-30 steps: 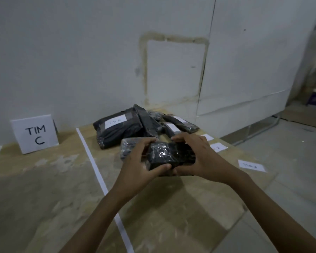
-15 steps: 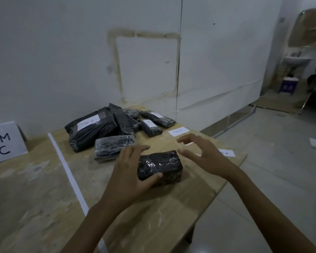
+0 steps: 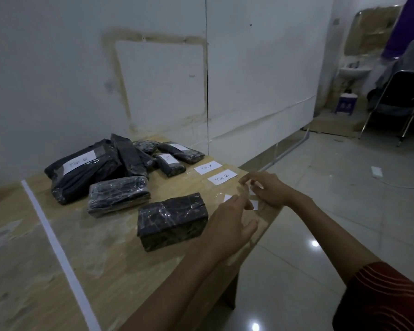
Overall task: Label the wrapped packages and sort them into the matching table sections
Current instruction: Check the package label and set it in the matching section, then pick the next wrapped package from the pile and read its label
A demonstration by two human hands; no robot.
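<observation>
The right hand [image 3: 265, 190] is at the table's right edge, its fingers curled and its thumb and forefinger pinching a small white paper label [image 3: 257, 186]; the blur hides whether the slip is lifted off the wood. Just beside it the left hand [image 3: 232, 220] reaches in with straight, loosely spread fingers and holds nothing, its fingertips over the corner of another white slip [image 3: 227, 198].

Immediately left of the left hand lies the nearest wrapped package [image 3: 172, 220], a black block in clear film, flat on the table [image 3: 120, 271]. Its long axis runs left to right, the right end angled a little away from the person, and it bears no label. A flatter wrapped package [image 3: 118, 195] lies behind it to the left, its long axis roughly parallel.

Further back, two loose labels reading "Tim A" [image 3: 207, 167] and "Tim B" [image 3: 221, 177] lie near the right edge. Against the wall sits a pile of black packages, the largest package [image 3: 81, 174] labelled "Tim B". A white tape line [image 3: 58, 247] crosses the table left of them all.
</observation>
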